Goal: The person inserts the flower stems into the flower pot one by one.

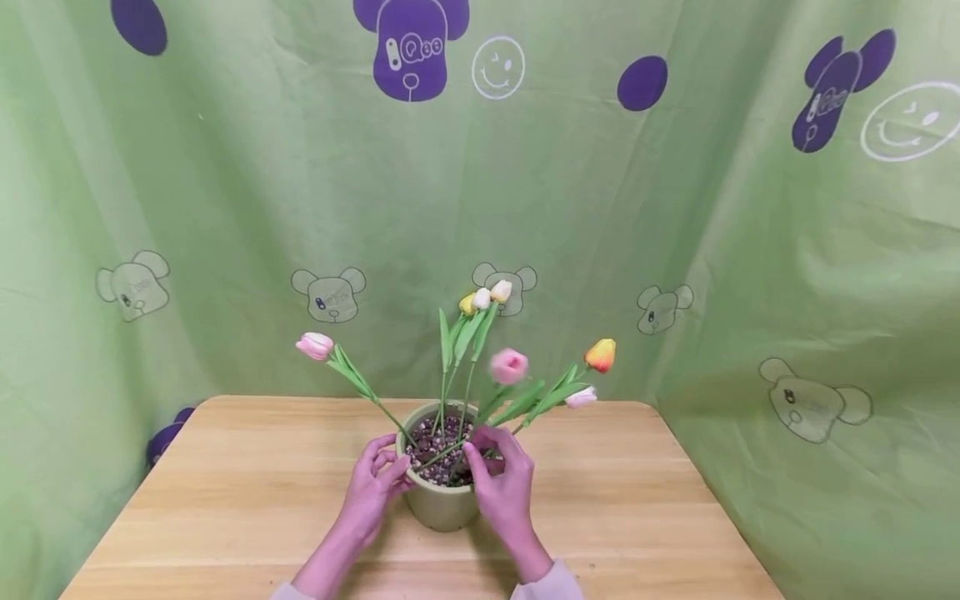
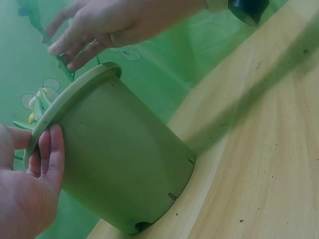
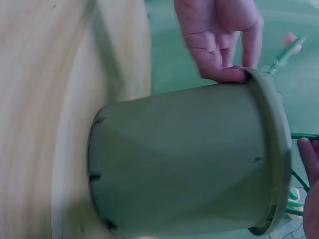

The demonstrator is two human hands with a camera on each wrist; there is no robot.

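Observation:
A green flower pot point(image 1: 442, 507), filled with speckled soil mix point(image 1: 433, 433), stands on the table with several artificial tulips in it. My left hand point(image 1: 367, 492) grips the pot's left rim, thumb on top and fingers beneath the lip, as the left wrist view shows point(image 2: 30, 194). Over the right side of the pot, my right hand point(image 1: 504, 479) pinches a green tulip stem point(image 1: 442, 456) that slants across the soil. A blurred pink tulip point(image 1: 509, 367) rises just above that hand. In the right wrist view only the edge of my right hand point(image 3: 311, 169) shows, beside a stem.
A pale pink tulip point(image 1: 315, 345) leans out left. White and yellow tulips point(image 1: 482, 298) stand at the back, while an orange-yellow tulip point(image 1: 600, 356) and a pale one point(image 1: 581, 397) lean right. The wooden table point(image 1: 285, 450) is enclosed by a green printed curtain point(image 1: 570, 208).

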